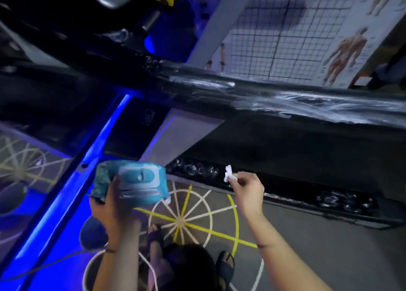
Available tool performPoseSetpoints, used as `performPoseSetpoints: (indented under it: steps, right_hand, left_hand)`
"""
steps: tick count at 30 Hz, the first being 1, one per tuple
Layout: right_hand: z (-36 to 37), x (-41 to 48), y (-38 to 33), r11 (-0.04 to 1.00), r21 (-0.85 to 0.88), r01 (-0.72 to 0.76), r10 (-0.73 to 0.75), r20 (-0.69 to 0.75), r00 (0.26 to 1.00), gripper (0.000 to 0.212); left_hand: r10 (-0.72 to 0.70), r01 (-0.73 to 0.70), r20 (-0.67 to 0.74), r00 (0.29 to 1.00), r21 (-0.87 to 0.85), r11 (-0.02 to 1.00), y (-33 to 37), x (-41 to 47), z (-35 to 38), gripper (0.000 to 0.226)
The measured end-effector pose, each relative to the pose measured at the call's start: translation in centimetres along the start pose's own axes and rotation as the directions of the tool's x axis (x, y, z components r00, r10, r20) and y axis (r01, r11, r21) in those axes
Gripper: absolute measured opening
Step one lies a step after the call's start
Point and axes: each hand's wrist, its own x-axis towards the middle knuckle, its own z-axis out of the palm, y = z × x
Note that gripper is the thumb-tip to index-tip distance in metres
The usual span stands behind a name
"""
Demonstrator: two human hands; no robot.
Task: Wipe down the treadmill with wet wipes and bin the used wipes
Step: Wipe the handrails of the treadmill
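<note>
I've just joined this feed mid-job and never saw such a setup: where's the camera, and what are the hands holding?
No robot arm here: a person works bare-handed, and the single picture comes from a camera on their head, looking down. The left hand grips a blue pack of wet wipes. The right hand pinches a small white scrap, too small to identify surely. The long black bar across the view belongs to the treadmill; it looks glossy, as if film-wrapped. Below are sandalled feet on a grey floor with yellow and white lines. An anatomy poster hangs behind.
</note>
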Motion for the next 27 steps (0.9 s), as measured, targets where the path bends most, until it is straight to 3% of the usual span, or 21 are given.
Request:
performPoseSetpoints:
  steps: [2, 4, 8, 9, 14, 18, 22, 25, 27]
  right_hand:
    - [1.6, -1.1, -0.2, 0.999, -0.046, -0.026, 0.032, 0.121, 0.992, 0.014]
    - [3.3, -2.0, -0.6, 0.994, -0.109, -0.028, 0.05, 0.209, 0.977, 0.021]
    - [7.5, -2.7, -1.8, 0.957, -0.288, 0.031, 0.076, 0.353, 0.933, 0.01]
    - [8.7, -2.9, -2.6, 0.955, -0.294, 0.051, 0.07, 0.388, 0.919, 0.003]
    - [13.5, -4.0, -7.3, 0.971, -0.122, 0.208, -0.121, 0.499, 0.858, 0.033]
    - [14.2, -4.5, -9.3, 0.97, -0.111, 0.214, -0.137, 0.476, 0.869, 0.029]
    - [12.8, -5.5, -12.5, 0.971, 0.028, 0.238, -0.227, 0.427, 0.875, 0.012]
    - [11.2, -6.0, -16.5, 0.942, 0.204, 0.267, -0.332, 0.457, 0.825, 0.009]
    - [9.8, -6.5, -18.9, 0.878, 0.281, 0.388, -0.478, 0.46, 0.748, 0.008]
  left_hand:
    - [0.031, -0.036, -0.107, 0.994, -0.044, 0.998, 1.2, 1.8, -2.6, 0.036]
    - [0.088, -0.092, -0.174, 0.981, -0.015, 0.996, 2.5, 2.4, -4.2, 0.022]
    - [0.106, -0.097, -0.255, 0.961, 0.046, 0.994, 3.8, 2.8, -6.3, 0.022]
    - [0.092, -0.086, -0.277, 0.957, 0.035, 0.996, 4.1, 2.7, -6.7, 0.022]
    - [0.056, -0.051, -0.335, 0.941, 0.025, 0.998, 5.7, 3.0, -8.0, 0.021]
    - [0.013, 0.002, -0.297, 0.955, 0.051, 0.999, 6.7, 3.7, -7.9, 0.024]
    - [-0.031, 0.048, -0.204, 0.979, 0.081, 0.996, 6.9, 4.0, -6.5, 0.03]
    - [-0.096, 0.103, -0.076, 0.992, 0.093, 0.99, 7.0, 4.0, -4.6, 0.031]
    - [-0.143, 0.141, 0.01, 0.99, 0.103, 0.985, 6.9, 3.7, -3.1, 0.031]
